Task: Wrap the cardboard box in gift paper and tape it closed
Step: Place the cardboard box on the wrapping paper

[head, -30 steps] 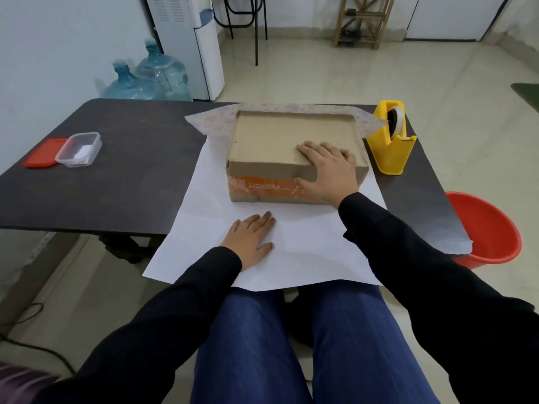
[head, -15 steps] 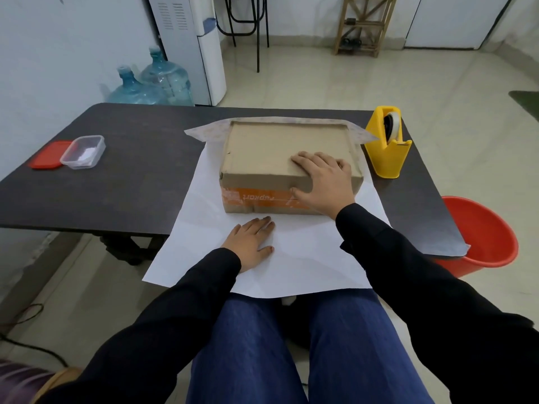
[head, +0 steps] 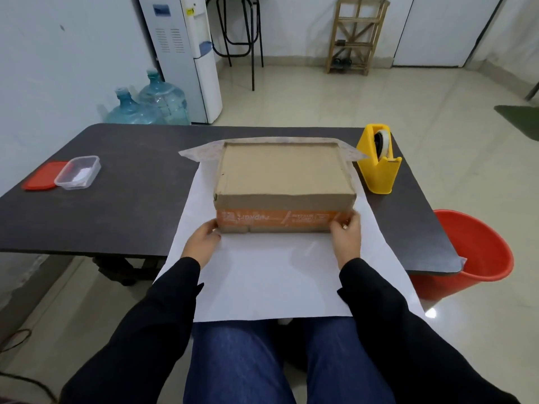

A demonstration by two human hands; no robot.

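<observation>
Cardboard box (head: 280,170): lies flat in the middle of the sheet, plain brown top up, an orange printed band along the side facing the person
Gift paper (head: 277,275): spread under the box with its white side up; on the near side of the box it runs off the table edge over the person's lap, and behind the box a patterned strip stands up with a flap showing at each far corner
Left hand (head: 202,242): at the box's near left bottom corner, fingers curled round that corner and touching the cardboard
Right hand (head: 347,234): at the box's near right bottom corner, thumb on the orange band, fingers wrapped round onto the right side
Tape dispenser (head: 379,167): yellow, upright, just right of the box's far corner
Table (head: 131,185): dark top carrying the box and paper
Plastic tub (head: 77,172): clear, well left of the box, beside a red lid (head: 40,179)
Bucket (head: 478,255): red, on the floor right of the box, beyond the table edge
</observation>
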